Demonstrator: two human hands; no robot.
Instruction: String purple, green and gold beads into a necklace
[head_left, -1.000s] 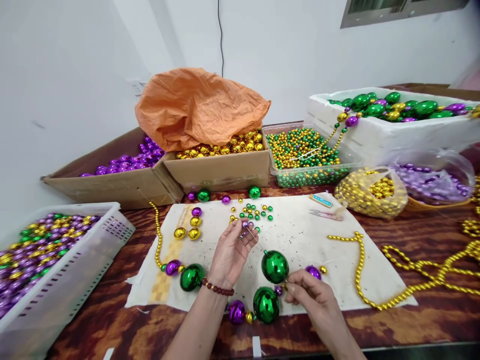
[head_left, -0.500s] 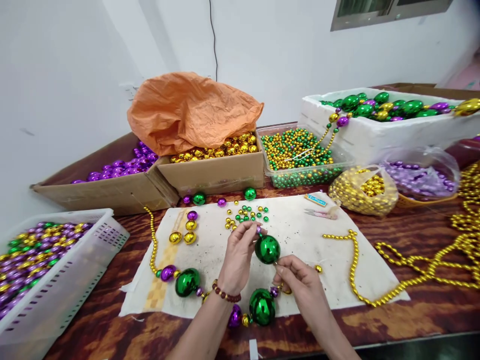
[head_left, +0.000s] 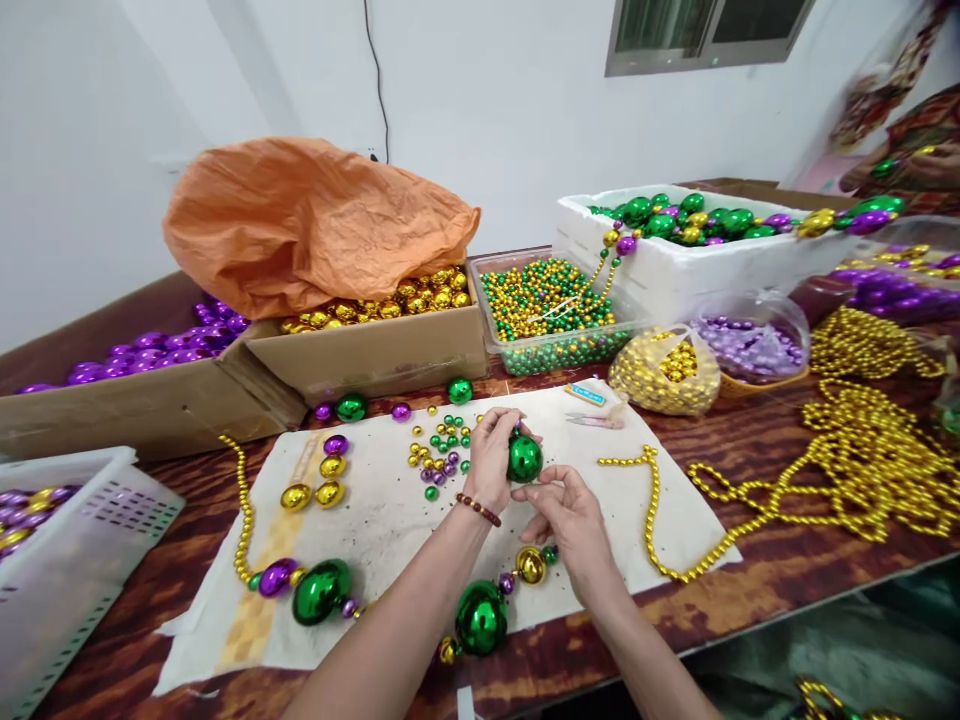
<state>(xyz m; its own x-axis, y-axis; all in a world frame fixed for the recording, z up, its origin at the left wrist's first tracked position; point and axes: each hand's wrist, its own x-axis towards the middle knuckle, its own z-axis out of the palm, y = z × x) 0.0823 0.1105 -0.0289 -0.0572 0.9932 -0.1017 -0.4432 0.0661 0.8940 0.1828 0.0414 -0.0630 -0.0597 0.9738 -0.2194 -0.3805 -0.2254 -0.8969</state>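
Observation:
My left hand (head_left: 491, 462) is closed on a large shiny green bead (head_left: 526, 458), with a small purple bead showing at its top by the fingertips. Just below that bead my right hand (head_left: 574, 520) pinches thumb and finger together; what lies between them is too thin to make out. Under my hands on the cloth runs a strung bead garland, with a gold bead (head_left: 530, 565) and another big green bead (head_left: 481, 618). My left forearm hides its middle. Further left the strand shows a green bead (head_left: 322, 592), a purple bead (head_left: 278, 577) and small gold beads (head_left: 244, 520).
Loose small beads (head_left: 442, 445) lie on the white cloth (head_left: 360, 560), near scissors (head_left: 594, 420). Behind stand a cardboard box (head_left: 367, 350), a clear tub (head_left: 562, 350) and a foam box (head_left: 720, 265). Gold bead strings (head_left: 877, 470) cover the right. Another person's hand (head_left: 937, 165) shows far right.
The view has swung right, bringing another person into sight. My right fingers stay close under the green bead. More small purple beads show on the cloth beside my left hand.

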